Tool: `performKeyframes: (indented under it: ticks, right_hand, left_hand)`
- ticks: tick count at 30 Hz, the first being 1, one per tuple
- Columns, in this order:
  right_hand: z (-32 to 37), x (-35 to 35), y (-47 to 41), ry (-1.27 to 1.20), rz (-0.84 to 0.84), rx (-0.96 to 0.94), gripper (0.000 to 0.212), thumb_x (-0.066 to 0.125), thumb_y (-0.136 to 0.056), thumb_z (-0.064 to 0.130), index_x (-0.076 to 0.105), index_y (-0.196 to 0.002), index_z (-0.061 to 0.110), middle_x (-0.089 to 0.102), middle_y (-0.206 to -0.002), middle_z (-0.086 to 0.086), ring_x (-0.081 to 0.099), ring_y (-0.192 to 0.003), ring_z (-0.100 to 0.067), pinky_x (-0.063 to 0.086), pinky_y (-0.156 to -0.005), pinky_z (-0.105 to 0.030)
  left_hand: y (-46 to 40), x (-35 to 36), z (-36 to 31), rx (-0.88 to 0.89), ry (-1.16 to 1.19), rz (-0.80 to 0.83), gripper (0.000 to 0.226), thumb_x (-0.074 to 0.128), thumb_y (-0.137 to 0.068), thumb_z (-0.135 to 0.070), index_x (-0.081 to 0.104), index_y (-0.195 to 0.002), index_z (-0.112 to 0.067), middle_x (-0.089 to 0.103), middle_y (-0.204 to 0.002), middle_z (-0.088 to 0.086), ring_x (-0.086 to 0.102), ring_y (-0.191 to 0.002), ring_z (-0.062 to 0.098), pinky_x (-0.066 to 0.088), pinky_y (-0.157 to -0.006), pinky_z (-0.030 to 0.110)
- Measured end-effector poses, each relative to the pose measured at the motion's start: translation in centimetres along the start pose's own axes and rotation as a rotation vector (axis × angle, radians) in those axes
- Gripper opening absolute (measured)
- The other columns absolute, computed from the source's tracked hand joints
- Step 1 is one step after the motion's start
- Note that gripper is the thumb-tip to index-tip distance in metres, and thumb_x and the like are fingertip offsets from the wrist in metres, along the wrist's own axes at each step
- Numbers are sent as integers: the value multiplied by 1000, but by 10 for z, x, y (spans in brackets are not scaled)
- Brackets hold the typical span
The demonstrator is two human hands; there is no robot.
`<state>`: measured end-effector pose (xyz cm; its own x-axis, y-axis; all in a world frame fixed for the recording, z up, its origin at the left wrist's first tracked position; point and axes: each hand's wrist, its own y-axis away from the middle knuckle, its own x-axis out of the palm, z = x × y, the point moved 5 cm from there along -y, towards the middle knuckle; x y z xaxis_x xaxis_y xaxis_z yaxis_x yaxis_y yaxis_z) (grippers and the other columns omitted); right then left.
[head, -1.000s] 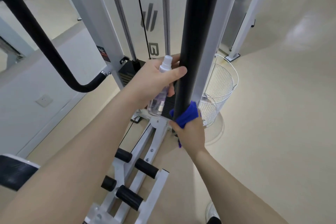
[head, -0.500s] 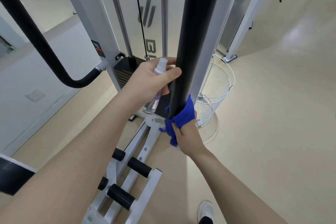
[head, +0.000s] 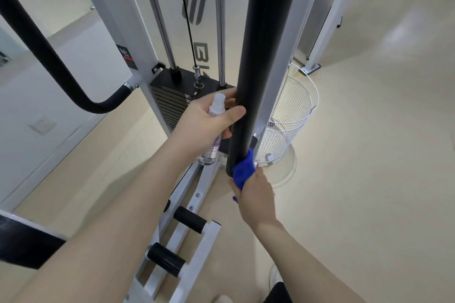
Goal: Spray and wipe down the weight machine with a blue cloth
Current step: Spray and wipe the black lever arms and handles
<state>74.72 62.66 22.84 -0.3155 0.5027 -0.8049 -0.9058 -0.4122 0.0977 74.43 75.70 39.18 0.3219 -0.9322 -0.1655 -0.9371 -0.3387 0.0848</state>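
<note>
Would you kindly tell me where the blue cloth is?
The blue cloth is gripped by the right hand, pressed against the black bar's lower end, beside the wire basket.

Black padded bar (head: 266,56), matte and unpatterned. Blue cloth (head: 243,170), solid colour. Clear spray bottle (head: 212,141) with white cap and faint purple band. White machine frame (head: 138,39) with grey logo lettering on panel. Black weight stack (head: 170,103), ribbed with thin horizontal lines. Chrome guide rods (head: 157,15). White wire basket (head: 293,115), fine grid mesh. Beige floor (head: 369,155).
</note>
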Motion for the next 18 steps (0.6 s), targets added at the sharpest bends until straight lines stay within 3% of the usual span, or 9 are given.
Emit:
performKeyframes:
  ticks: [2, 4, 6, 8, 10, 12, 15, 18]
  right_hand:
    - [11, -16, -5, -351, -103, -5, 27, 51, -86, 41, 40, -108, 30, 59, -91, -6, 60, -77, -25, 53, -70, -41]
    - [34, -52, -15, -584, -281, -55, 20, 51, -84, 35, 41, -101, 35, 55, -94, 2, 58, -84, -19, 51, -74, -34]
    - [59, -86, -18, -687, -489, -181, 14, 50, -83, 35, 40, -91, 38, 47, -90, 14, 52, -81, -12, 45, -71, -23]
    - [67, -85, -19, -657, -576, -234, 16, 50, -83, 37, 38, -92, 42, 43, -91, 23, 48, -81, -6, 43, -73, -20]
    - [52, -56, -22, -679, -463, -170, 21, 50, -83, 43, 37, -98, 50, 47, -97, 25, 51, -89, -4, 47, -81, -26]
    - [33, -29, -21, -653, -317, -141, 27, 48, -83, 49, 35, -107, 49, 50, -104, 13, 53, -97, -8, 50, -86, -36]
    - [22, -15, -26, -589, -156, -160, 29, 45, -83, 54, 42, -106, 38, 57, -101, 4, 55, -91, -3, 48, -79, -17]
    - [22, -20, -22, -505, -49, -178, 29, 49, -87, 51, 50, -106, 29, 59, -96, 5, 55, -82, -2, 39, -68, -8]
  left_hand:
    - [-1, -1, 5, 3, -24, 2, 27, 61, -88, -16, 59, -98, -41, 68, -84, -23, 53, -51, 2, 50, -57, 20]
    - [1, -1, 15, -15, -35, 1, 23, 61, -87, -15, 61, -96, -37, 68, -83, -17, 53, -53, 3, 49, -57, 22]
    - [2, -1, 26, -46, -23, -15, 18, 60, -88, -13, 64, -99, -26, 68, -87, -2, 54, -57, 9, 50, -57, 23]
    - [2, -3, 35, -67, -17, -53, 15, 58, -89, -13, 65, -94, -25, 66, -82, 9, 54, -57, 12, 50, -56, 24]
    - [2, -5, 41, -71, -22, -80, 17, 58, -89, -15, 65, -88, -30, 67, -78, 4, 54, -54, 10, 50, -55, 24]
    - [2, -6, 42, -72, -29, -80, 20, 58, -89, -16, 64, -86, -34, 68, -74, -12, 55, -54, 8, 51, -56, 21]
    - [3, -2, 44, -81, -13, -88, 21, 59, -88, -14, 63, -85, -35, 67, -71, -17, 55, -53, 4, 50, -54, 16]
    - [7, 6, 44, -103, 19, -68, 23, 62, -86, -13, 60, -90, -36, 65, -84, -14, 57, -57, 6, 52, -55, 19]
